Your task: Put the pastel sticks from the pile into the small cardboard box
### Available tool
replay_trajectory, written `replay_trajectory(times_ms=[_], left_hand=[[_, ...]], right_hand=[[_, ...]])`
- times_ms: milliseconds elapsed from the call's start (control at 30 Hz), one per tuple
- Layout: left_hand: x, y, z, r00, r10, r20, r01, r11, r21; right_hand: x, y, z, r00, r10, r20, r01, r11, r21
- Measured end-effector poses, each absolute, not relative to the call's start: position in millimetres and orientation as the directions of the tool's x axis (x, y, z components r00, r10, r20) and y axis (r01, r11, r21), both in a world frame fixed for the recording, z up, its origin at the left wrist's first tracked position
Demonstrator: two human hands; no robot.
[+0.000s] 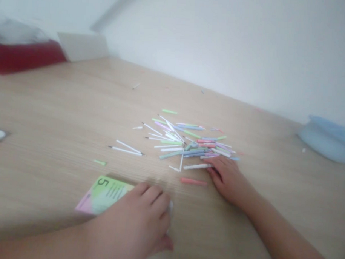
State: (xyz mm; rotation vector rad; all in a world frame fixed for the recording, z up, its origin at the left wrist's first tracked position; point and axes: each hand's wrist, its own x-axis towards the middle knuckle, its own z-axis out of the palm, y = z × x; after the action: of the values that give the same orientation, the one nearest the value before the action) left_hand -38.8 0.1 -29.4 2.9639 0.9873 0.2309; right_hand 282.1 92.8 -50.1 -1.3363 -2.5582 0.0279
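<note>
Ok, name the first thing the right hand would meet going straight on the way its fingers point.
The right hand would likely first meet the thick white stick just before it; blur leaves unclear whether they already touch.

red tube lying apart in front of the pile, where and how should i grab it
I'd pinch the red tube across its middle, coming from above: it is slim, lies flat and runs roughly left to right, apart from the pile. The right hand, just off its right end, seems handier.
</note>
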Motion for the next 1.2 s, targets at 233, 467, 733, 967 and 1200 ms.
replay_trajectory(times_ms=[233,467,733,967,1200], left_hand=[[-39,1,-29,0.796,0.593,0.12,0.591,-0.805,0.058],[-40,1,-30,0.798,0.584,0.148,0.583,-0.811,0.052],[-38,0,-32,0.788,0.6,0.134,0.596,-0.799,0.072],[-39,-2,-32,0.783,0.602,0.154,0.6,-0.797,0.067],[-41,-3,-35,0.786,0.588,0.19,0.592,-0.805,0.039]], right_hand=[[279,92,-51,-0.56,0.804,0.199,0.795,0.589,-0.145],[283,90,-50,-0.537,0.81,0.234,0.841,0.536,0.074],[286,86,-37,-0.519,0.81,0.272,0.853,0.51,0.111],[286,93,-49,-0.468,0.849,0.246,0.869,0.492,-0.044],[294,86,-34,-0.444,0.756,0.481,0.843,0.535,-0.063]])
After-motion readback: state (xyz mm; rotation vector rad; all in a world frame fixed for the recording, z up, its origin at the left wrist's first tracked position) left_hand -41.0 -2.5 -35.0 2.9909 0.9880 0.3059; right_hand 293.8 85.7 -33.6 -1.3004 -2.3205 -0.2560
